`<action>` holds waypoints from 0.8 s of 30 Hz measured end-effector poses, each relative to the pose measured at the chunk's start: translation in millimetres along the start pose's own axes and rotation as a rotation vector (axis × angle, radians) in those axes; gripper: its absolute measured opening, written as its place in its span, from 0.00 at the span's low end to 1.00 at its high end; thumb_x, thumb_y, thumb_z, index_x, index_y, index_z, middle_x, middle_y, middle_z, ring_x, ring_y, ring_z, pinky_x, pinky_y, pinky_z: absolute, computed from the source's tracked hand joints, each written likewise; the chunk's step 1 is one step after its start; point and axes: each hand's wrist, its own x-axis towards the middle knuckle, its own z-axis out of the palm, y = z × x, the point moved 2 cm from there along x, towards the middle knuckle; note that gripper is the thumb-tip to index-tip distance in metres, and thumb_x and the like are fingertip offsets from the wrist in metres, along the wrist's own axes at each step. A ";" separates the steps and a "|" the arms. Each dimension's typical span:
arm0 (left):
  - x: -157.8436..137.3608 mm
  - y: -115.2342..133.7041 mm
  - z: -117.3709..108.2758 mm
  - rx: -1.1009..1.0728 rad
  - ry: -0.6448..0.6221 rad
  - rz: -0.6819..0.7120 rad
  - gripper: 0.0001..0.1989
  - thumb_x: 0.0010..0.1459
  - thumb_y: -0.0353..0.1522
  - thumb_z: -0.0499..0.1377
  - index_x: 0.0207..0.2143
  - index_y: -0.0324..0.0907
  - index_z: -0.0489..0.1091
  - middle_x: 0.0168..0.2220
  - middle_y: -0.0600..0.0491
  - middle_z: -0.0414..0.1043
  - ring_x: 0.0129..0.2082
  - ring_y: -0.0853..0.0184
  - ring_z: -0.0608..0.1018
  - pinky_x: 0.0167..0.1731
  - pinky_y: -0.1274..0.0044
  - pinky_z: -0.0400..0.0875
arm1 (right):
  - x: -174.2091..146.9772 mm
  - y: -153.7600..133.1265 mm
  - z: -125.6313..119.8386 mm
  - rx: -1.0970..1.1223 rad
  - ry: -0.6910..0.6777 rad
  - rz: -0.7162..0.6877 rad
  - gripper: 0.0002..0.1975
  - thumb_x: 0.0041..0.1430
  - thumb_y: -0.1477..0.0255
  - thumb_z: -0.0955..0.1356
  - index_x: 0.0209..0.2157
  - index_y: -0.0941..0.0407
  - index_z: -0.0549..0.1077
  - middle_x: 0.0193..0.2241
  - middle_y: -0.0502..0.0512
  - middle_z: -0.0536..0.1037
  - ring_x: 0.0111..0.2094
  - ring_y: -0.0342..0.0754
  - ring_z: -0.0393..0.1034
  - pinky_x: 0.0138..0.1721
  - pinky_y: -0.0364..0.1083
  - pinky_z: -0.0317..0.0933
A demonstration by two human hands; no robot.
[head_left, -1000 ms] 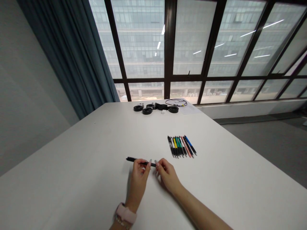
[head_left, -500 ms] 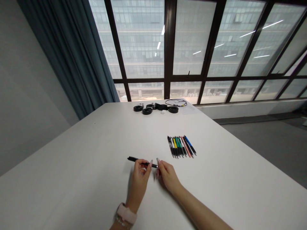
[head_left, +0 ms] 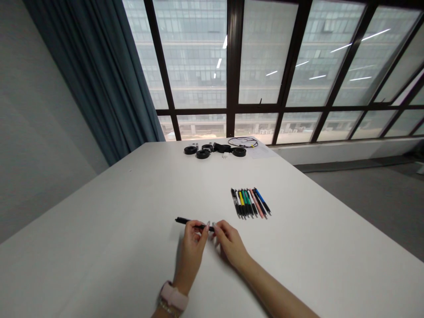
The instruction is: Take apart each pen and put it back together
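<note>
Here's the pen [head_left: 182, 220], crosswise through the left hand [head_left: 192, 244], fingers pinched round it; the right hand [head_left: 232, 245], fingers drawn together, grips its tip end.

Readable text: none | held pen [head_left: 183, 220]: nothing legible | pen row [head_left: 246, 203] toward counter's [head_left: 149, 190] right edge: too small to read | paper [head_left: 262, 153], far right corner: nothing legible

Two hands [head_left: 192, 243] [head_left: 232, 246] — one held pen [head_left: 182, 220]

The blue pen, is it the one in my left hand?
No, the left hand holds a black pen, and the blue pen lies on the table.
</note>
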 end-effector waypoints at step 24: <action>2.5 2.0 -1.3 -0.028 0.003 -0.022 0.16 0.55 0.46 0.63 0.36 0.44 0.67 0.29 0.55 0.73 0.29 0.67 0.77 0.31 0.76 0.74 | -3.7 -7.2 -2.2 -0.118 -0.026 -0.040 0.25 0.67 0.50 0.58 0.27 0.54 0.69 0.23 0.49 0.72 0.26 0.45 0.66 0.31 0.43 0.58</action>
